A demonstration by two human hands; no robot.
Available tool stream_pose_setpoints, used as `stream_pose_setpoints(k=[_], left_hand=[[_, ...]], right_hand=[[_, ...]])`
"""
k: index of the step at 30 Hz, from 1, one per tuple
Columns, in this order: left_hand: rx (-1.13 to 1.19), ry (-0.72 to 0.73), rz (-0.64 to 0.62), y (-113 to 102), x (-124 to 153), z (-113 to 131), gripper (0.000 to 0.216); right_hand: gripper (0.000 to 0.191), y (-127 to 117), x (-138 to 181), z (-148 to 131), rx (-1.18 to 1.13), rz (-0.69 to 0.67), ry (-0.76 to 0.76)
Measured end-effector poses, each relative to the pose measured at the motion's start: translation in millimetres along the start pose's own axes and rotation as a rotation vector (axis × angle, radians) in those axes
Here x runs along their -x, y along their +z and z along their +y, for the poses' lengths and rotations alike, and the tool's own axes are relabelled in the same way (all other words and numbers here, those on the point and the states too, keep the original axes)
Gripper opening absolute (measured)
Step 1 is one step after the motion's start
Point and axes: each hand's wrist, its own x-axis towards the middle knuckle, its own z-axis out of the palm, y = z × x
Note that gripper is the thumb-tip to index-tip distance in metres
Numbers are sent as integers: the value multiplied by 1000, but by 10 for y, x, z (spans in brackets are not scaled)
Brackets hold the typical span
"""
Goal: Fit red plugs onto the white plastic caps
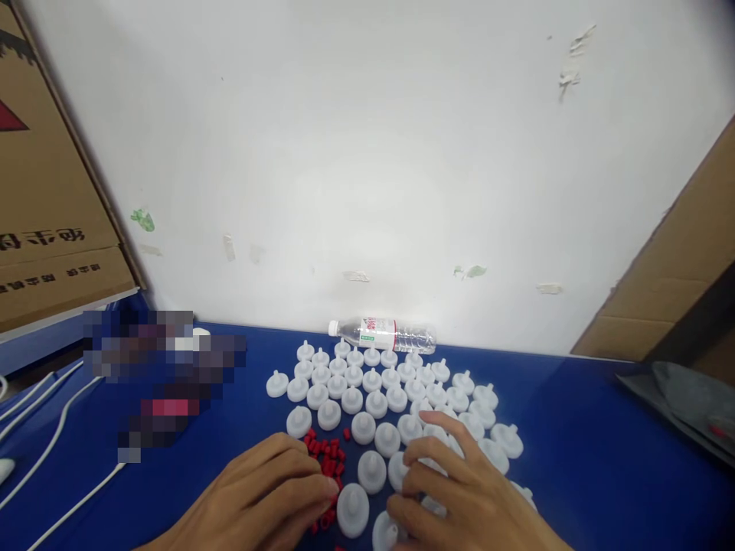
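Note:
Many white round plastic pieces [373, 380], each with a small stem on top, stand in rows on the blue table [574, 459]. A small heap of red caps [327, 451] lies at their near left edge. My left hand [264, 497] lies palm down on the table, its fingertips on the red caps; whether it pinches one I cannot tell. My right hand [465, 490] rests with fingers spread over the nearest white pieces, touching several. One white piece [352, 509] stands between the two hands.
A clear water bottle [384, 334] lies on its side against the white wall behind the pieces. Cardboard boxes [46, 191] stand at left, another at right [677, 268]. White cables [51, 444] run across the left. A grey tray [689, 398] sits at right.

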Motion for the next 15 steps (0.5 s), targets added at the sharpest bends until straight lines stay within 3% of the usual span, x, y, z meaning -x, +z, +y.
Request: stream_pose_setpoints(k=[7,15], left_hand=[[60,76,-20,30,23,-86,27],[44,87,-13,33,31,15,27]], right_hand=[[24,-79,-84,-50,-8,46,31],[35,-204,51,-17,53,-174,93]])
